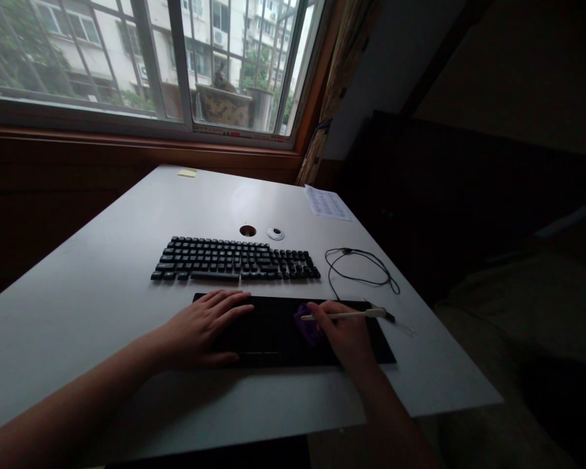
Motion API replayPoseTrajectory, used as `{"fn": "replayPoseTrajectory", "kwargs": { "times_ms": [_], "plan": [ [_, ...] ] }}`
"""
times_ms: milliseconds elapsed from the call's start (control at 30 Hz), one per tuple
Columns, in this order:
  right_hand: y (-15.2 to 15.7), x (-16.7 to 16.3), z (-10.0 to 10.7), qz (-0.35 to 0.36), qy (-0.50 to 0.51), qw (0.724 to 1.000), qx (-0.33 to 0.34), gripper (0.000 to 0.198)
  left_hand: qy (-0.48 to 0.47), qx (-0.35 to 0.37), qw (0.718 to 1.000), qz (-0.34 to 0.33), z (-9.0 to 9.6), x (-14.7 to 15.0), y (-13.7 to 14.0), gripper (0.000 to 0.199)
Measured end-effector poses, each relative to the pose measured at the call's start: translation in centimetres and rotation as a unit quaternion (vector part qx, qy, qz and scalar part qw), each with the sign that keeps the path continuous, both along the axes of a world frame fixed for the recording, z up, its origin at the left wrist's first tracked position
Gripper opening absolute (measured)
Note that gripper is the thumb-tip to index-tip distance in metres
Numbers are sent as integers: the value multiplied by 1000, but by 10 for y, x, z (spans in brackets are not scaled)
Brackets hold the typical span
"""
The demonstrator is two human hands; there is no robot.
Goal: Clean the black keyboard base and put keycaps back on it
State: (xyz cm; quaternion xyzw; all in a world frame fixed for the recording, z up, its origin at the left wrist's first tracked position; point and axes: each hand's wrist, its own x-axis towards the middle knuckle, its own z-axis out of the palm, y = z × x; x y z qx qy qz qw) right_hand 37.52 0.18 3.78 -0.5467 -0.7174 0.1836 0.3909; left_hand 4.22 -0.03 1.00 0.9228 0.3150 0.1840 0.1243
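A black keyboard base (268, 331) lies near the front of the white desk, its cable running off its back edge. My left hand (209, 329) rests on its left end with the fingers spread. My right hand (344, 332) is closed round a slim white stick (344, 315) that has a thicker end pointing right. Bunched under those fingers, against the base, is a purple cloth (308, 327). Behind the base, black keycaps (224, 258) lie loose on the desk in keyboard order. How my right fingertips meet the cloth is partly hidden.
To the right of the keycaps lies a looped black cable (366, 267). Farther back are a round desk hole (248, 230), a white ring-shaped cover (276, 234), a printed sheet (328, 203) and yellow sticky notes (187, 172). A window (190, 65) stands behind the desk (102, 260).
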Motion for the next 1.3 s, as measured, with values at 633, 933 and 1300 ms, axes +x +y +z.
{"fn": "replayPoseTrajectory", "kwargs": {
  "times_ms": [633, 933, 1300],
  "plan": [
    [32, -29, -6, 58, -167, 983, 36, 54, 7, -3, 1000, 10, 0, 1, 1, 90],
    [32, -32, -7, 61, -194, 977, 64, 56, -3, -7, 1000, 8, 1, 2, 1, 88],
    [29, -32, -7, 72, -194, 977, 57, 60, 1, -9, 1000, 12, 1, 2, 1, 89]
  ]
}}
